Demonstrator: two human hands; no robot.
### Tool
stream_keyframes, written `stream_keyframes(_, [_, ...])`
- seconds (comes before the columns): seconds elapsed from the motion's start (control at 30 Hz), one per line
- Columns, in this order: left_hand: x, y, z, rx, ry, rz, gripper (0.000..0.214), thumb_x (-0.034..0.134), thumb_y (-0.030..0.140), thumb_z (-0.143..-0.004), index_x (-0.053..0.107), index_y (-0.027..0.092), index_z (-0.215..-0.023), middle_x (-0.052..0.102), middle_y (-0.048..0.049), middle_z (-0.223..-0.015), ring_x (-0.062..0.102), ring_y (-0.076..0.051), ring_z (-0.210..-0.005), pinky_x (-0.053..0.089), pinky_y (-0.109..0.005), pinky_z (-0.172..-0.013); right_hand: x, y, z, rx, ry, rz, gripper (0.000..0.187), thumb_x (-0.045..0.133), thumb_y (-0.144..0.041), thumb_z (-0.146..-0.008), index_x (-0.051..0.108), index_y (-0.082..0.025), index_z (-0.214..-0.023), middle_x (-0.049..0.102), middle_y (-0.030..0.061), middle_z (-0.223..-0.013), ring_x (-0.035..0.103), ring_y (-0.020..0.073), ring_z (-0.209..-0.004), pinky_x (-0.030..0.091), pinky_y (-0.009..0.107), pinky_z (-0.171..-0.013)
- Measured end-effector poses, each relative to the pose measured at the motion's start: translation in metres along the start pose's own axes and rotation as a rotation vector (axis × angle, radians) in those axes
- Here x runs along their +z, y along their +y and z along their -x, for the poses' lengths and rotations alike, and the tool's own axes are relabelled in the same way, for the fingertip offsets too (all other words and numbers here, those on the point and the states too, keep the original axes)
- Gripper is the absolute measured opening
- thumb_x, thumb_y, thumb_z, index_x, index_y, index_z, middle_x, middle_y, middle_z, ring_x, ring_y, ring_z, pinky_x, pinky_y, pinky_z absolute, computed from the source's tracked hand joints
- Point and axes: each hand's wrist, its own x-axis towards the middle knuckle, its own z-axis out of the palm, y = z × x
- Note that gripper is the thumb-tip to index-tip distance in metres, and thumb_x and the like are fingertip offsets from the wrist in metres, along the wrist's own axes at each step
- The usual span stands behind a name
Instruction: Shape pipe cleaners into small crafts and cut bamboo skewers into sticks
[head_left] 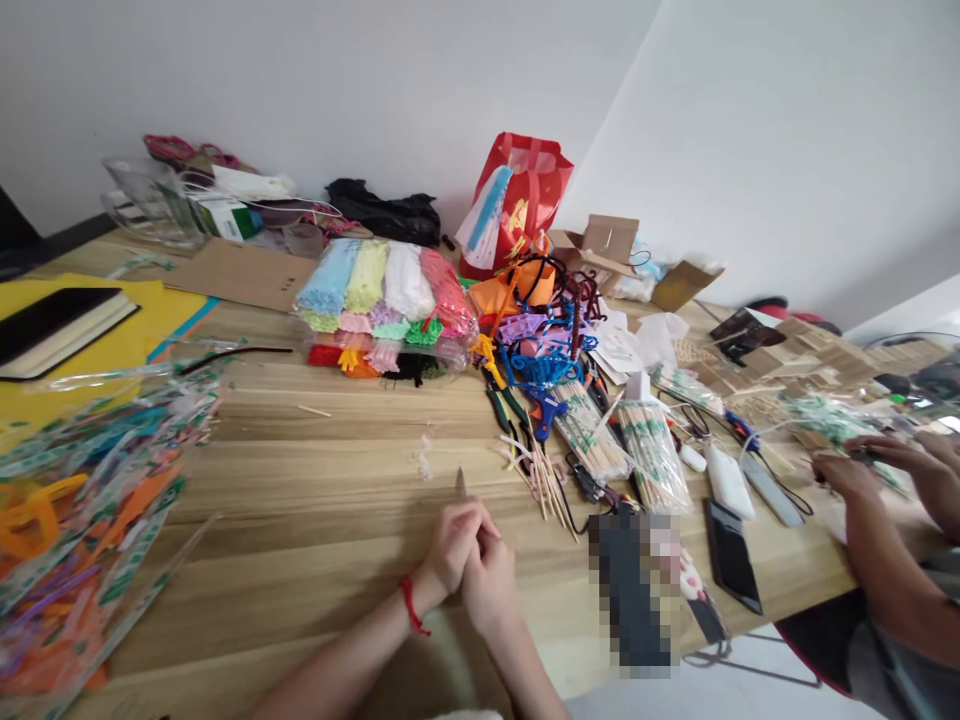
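Observation:
My left hand (448,545) and my right hand (489,580) are pressed together over the wooden table (322,520), near its front edge. Both hands are curled closed. A small pointed metal tip (460,484) sticks up from between the fingers; the rest of that object is hidden, so I cannot name it. A red string is tied round my left wrist. A few loose thin wooden sticks (544,480) lie just to the right of my hands. Small white scraps (424,460) lie on the table ahead of my hands.
Clear bags of coloured craft pieces (82,510) lie at the left. A bag of pastel pipe cleaners (386,300), a blue glue gun (546,408), bundled sticks (651,452), a red bag (517,200) and a black phone (731,568) crowd the middle and right. Another person's hands (885,465) work at the far right.

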Motion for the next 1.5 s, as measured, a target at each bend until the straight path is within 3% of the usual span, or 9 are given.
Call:
stream_keyframes(0.27, [0.044, -0.008, -0.011, -0.098, -0.156, 0.077, 0.031, 0.042, 0.029, -0.079, 0.060, 0.015, -0.058, 0.059, -0.0033, -0.058, 0.053, -0.014, -0.058, 0.043, -0.025, -0.058, -0.036, 0.033, 0.003, 0.106, 0.213, 0.163, 0.047, 0.036, -0.047, -0.081, 0.069, -0.015, -0.089, 0.070, 0.0124, -0.087, 0.064, 0.0273, -0.087, 0.049, 0.033, -0.072])
stream_keyframes(0.37, [0.044, -0.012, -0.004, -0.106, -0.151, 0.129, 0.033, 0.041, 0.031, -0.079, 0.059, 0.016, -0.057, 0.060, -0.0037, -0.058, 0.055, -0.014, -0.059, 0.044, -0.025, -0.059, -0.036, 0.042, 0.007, 0.081, 0.213, 0.228, 0.045, 0.038, -0.047, -0.080, 0.070, -0.016, -0.087, 0.069, 0.0130, -0.091, 0.063, 0.0280, -0.092, 0.049, 0.034, -0.075])
stream_keyframes(0.67, [-0.009, 0.016, 0.021, 0.009, -0.007, -0.142, 0.041, 0.033, 0.033, -0.087, 0.063, 0.014, -0.066, 0.065, -0.0074, -0.068, 0.058, -0.016, -0.068, 0.046, -0.028, -0.067, 0.003, 0.008, 0.014, -0.070, -0.033, 0.219, 0.042, 0.038, -0.042, -0.083, 0.068, -0.015, -0.093, 0.068, 0.0128, -0.086, 0.063, 0.0266, -0.087, 0.047, 0.033, -0.076])
stream_keyframes(0.83, [-0.053, 0.041, 0.033, 0.150, -0.089, -0.590, 0.032, 0.036, 0.030, -0.090, 0.065, 0.018, -0.100, 0.066, -0.0081, -0.104, 0.056, -0.019, -0.103, 0.040, -0.034, -0.095, 0.004, -0.002, 0.015, -0.185, -0.013, 0.164, 0.041, 0.045, -0.044, -0.081, 0.067, -0.017, -0.103, 0.065, 0.0104, -0.098, 0.061, 0.0228, -0.089, 0.046, 0.030, -0.078])
stream_keyframes(1.0, [-0.123, 0.029, 0.048, -0.063, 0.454, -1.304, 0.063, 0.040, 0.049, -0.085, 0.047, 0.002, -0.126, 0.045, -0.0222, -0.134, 0.030, -0.034, -0.131, 0.021, -0.052, -0.108, 0.004, -0.007, 0.017, -0.200, -0.007, 0.123, 0.050, 0.049, -0.049, -0.079, 0.063, -0.016, -0.113, 0.064, 0.0098, -0.099, 0.060, 0.0193, -0.079, 0.047, 0.026, -0.068])
stream_keyframes(1.07, [-0.137, 0.019, 0.048, -0.122, 0.487, -1.438, 0.072, 0.038, 0.053, -0.084, 0.042, -0.004, -0.128, 0.039, -0.0264, -0.136, 0.027, -0.035, -0.132, 0.019, -0.052, -0.109, 0.005, -0.009, 0.018, -0.194, -0.011, 0.119, 0.051, 0.049, -0.050, -0.078, 0.064, -0.016, -0.112, 0.064, 0.0096, -0.099, 0.060, 0.0183, -0.076, 0.046, 0.025, -0.065])
stream_keyframes(1.23, [-0.133, 0.013, 0.037, -0.072, 0.349, -1.482, 0.072, 0.037, 0.054, -0.085, 0.042, -0.002, -0.129, 0.038, -0.0242, -0.137, 0.028, -0.032, -0.133, 0.020, -0.048, -0.110, 0.005, -0.006, 0.022, -0.197, 0.008, 0.084, 0.049, 0.050, -0.050, -0.078, 0.066, -0.016, -0.109, 0.065, 0.0087, -0.094, 0.060, 0.0181, -0.073, 0.046, 0.026, -0.063])
stream_keyframes(1.4, [-0.124, 0.020, 0.031, 0.033, 0.155, -1.251, 0.052, 0.038, 0.043, -0.089, 0.049, 0.009, -0.126, 0.046, -0.0140, -0.135, 0.037, -0.023, -0.129, 0.031, -0.040, -0.107, 0.002, 0.001, 0.025, -0.147, 0.032, 0.068, 0.051, 0.051, -0.053, -0.076, 0.066, -0.016, -0.109, 0.065, 0.0089, -0.093, 0.060, 0.0190, -0.073, 0.047, 0.027, -0.061])
stream_keyframes(1.5, [-0.126, 0.026, 0.036, 0.087, 0.216, -1.106, 0.035, 0.041, 0.032, -0.089, 0.059, 0.016, -0.115, 0.059, -0.0089, -0.123, 0.051, -0.020, -0.117, 0.034, -0.039, -0.105, 0.002, 0.003, 0.025, -0.139, 0.038, 0.036, 0.054, 0.052, -0.054, -0.075, 0.066, -0.015, -0.109, 0.065, 0.0095, -0.095, 0.058, 0.0172, -0.068, 0.045, 0.025, -0.057])
